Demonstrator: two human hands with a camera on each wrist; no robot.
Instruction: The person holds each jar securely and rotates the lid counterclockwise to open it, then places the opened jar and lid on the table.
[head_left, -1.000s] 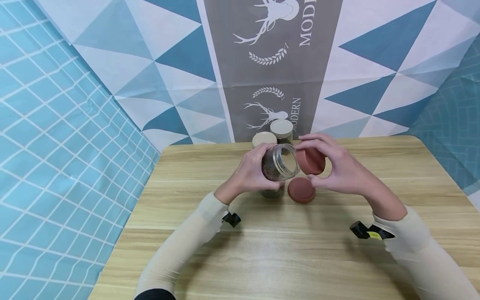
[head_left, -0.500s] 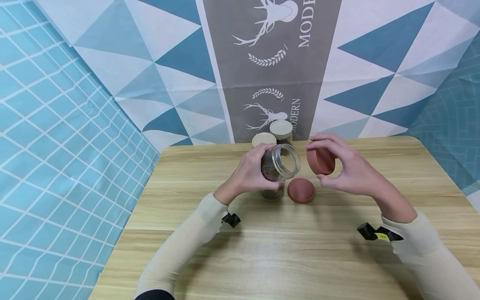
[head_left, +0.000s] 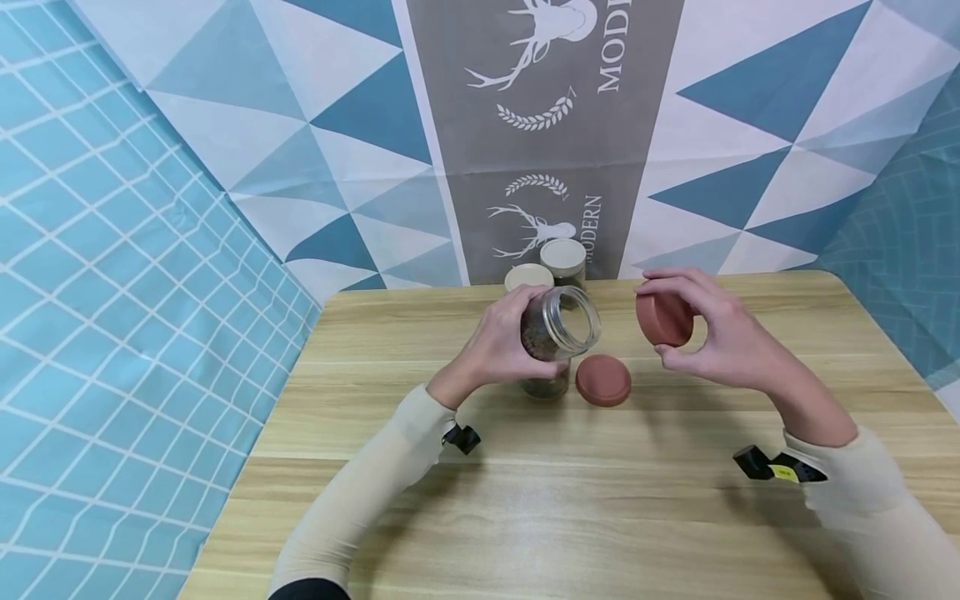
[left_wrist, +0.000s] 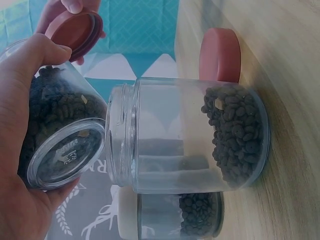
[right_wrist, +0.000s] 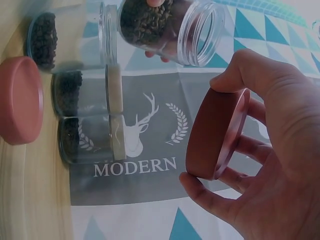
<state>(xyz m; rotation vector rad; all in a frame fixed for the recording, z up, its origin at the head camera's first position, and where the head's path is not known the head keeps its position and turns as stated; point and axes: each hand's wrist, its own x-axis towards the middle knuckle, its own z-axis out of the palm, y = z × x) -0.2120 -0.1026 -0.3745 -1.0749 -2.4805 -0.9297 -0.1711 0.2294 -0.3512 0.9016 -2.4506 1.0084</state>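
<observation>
My left hand [head_left: 510,337] grips a clear glass jar [head_left: 546,327] of dark beans, tilted with its uncovered mouth toward the right. Below it on the table stands a second lidless jar [left_wrist: 195,135], dark beans filling its bottom part. My right hand [head_left: 716,333] pinches a reddish-brown lid [head_left: 664,319] by its rim, held above the table and apart from the jar. Another reddish-brown lid [head_left: 603,381] lies flat on the table beside the standing jar.
Two jars with pale lids, a nearer one [head_left: 528,277] and a farther one [head_left: 564,257], stand behind my left hand near the table's back edge. The wooden table [head_left: 525,500] meets a patterned backdrop [head_left: 555,142].
My right hand has moved right with the reddish-brown lid, away from the tilted jar's mouth. My left hand and its jar have stayed nearly still.
</observation>
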